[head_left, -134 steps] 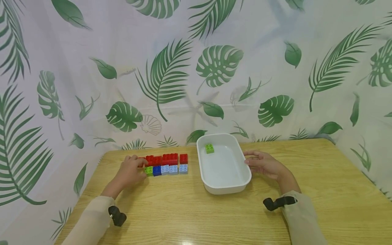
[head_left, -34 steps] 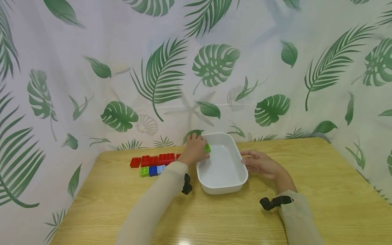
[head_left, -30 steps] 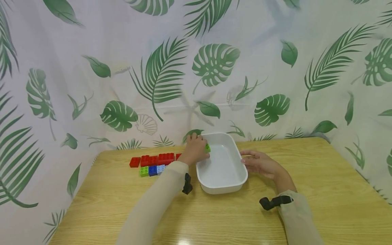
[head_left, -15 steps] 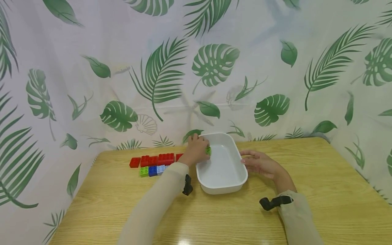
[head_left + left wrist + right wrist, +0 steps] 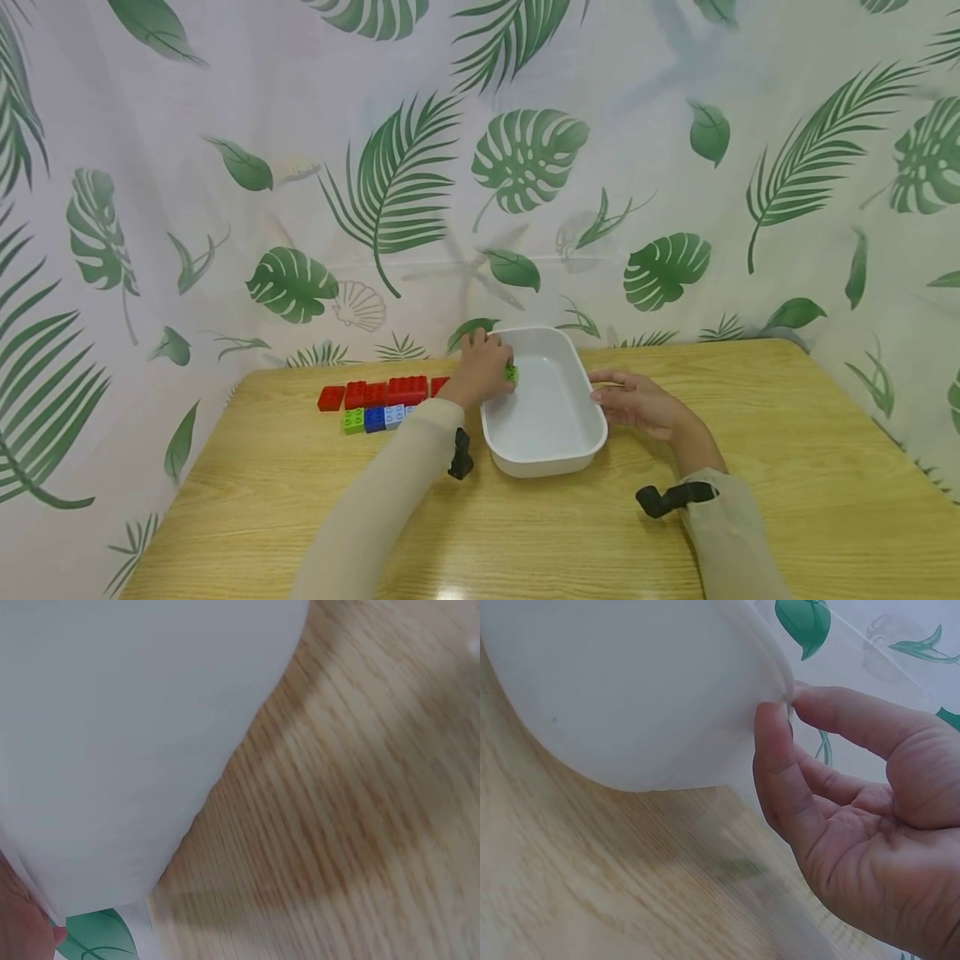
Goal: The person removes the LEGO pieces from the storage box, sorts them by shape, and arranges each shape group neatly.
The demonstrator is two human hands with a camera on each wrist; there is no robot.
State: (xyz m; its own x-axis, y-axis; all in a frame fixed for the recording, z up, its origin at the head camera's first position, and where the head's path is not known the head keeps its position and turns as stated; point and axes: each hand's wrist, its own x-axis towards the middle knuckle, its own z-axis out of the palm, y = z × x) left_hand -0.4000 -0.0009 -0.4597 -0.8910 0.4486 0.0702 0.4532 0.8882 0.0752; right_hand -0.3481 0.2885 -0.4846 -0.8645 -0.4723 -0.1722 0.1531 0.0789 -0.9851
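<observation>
A white plastic tray (image 5: 547, 400) stands on the table, its outer wall (image 5: 127, 750) filling much of the left wrist view. Over its left rim reaches my left hand (image 5: 482, 367), fingers bent down inside around a lime-green toy brick (image 5: 512, 375), mostly covered by the fingers. Only a bit of the left hand (image 5: 22, 922) shows in the left wrist view. My right hand (image 5: 633, 404) pinches the tray's right rim between thumb and fingers, plain in the right wrist view, where the right hand (image 5: 855, 802) meets the tray edge (image 5: 780, 682).
Left of the tray lies a row of red toy bricks (image 5: 407, 390). In front of it are a lime-green brick (image 5: 353, 420), a dark blue brick (image 5: 374, 418) and light blue ones (image 5: 394, 416), partly hidden by the left sleeve. A leaf-patterned curtain (image 5: 480, 208) hangs behind the table.
My left hand has gone from the left end of the brick rows to the tray's left rim. Lately the green brick in the tray has shifted slightly toward me. The right hand stays put.
</observation>
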